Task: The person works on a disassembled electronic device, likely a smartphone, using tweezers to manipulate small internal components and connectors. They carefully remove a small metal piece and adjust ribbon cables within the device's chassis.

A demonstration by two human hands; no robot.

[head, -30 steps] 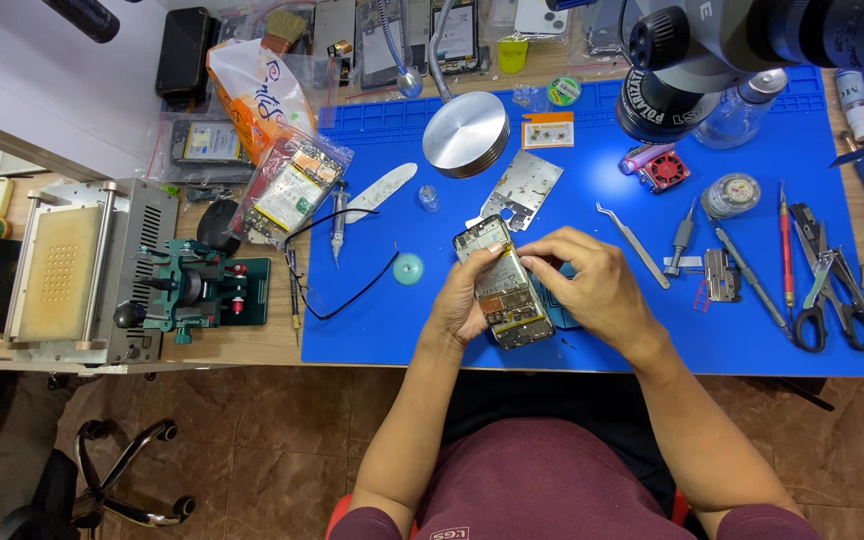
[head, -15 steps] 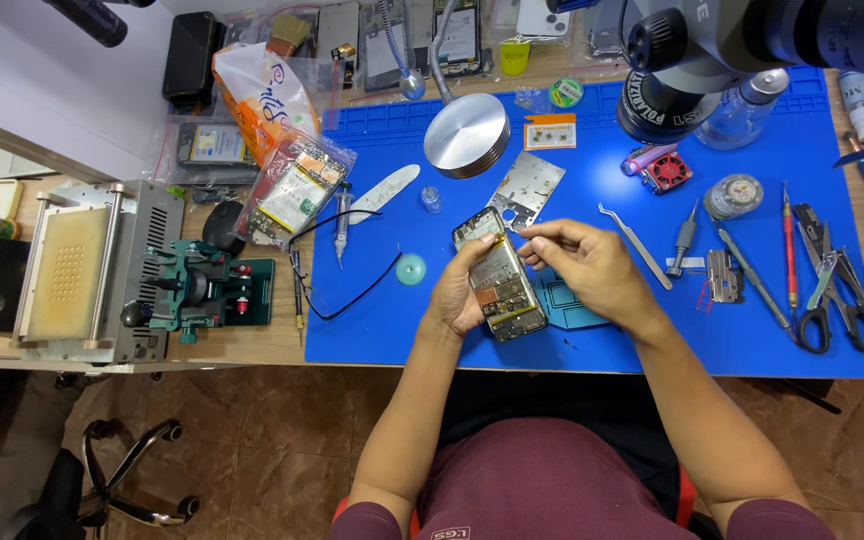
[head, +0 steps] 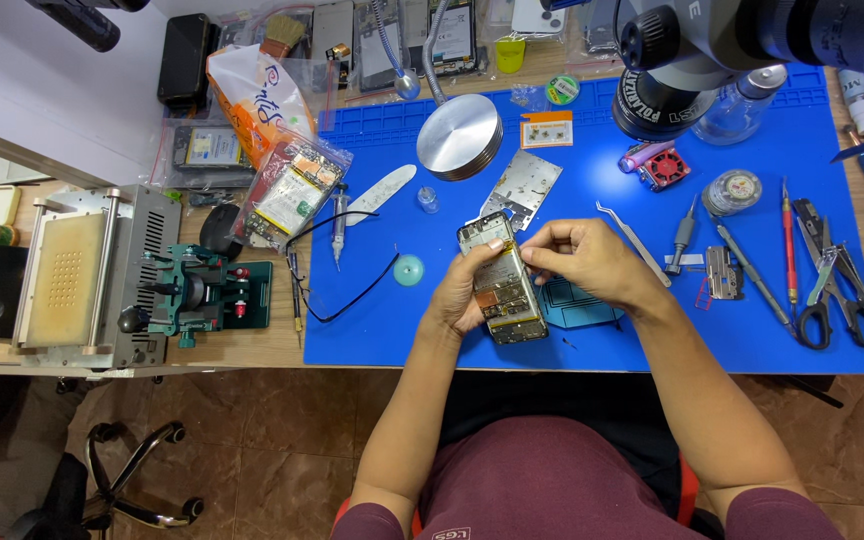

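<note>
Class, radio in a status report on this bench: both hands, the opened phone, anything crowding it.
Left hand grips opened phone above blue mat. Right hand pinches at its upper edge. Tweezers lie just right, apart.

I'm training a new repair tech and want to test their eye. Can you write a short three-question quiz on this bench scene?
1. True or false: the left hand holds the opened phone above the blue mat.
2. Where do the right hand fingers meet the phone?
A. near its top end
B. at its bottom end
C. nowhere
3. Fill in: the curved tweezers lie on the mat just to the ____ of the right hand.

Key: 1 true; 2 A; 3 right.
</note>
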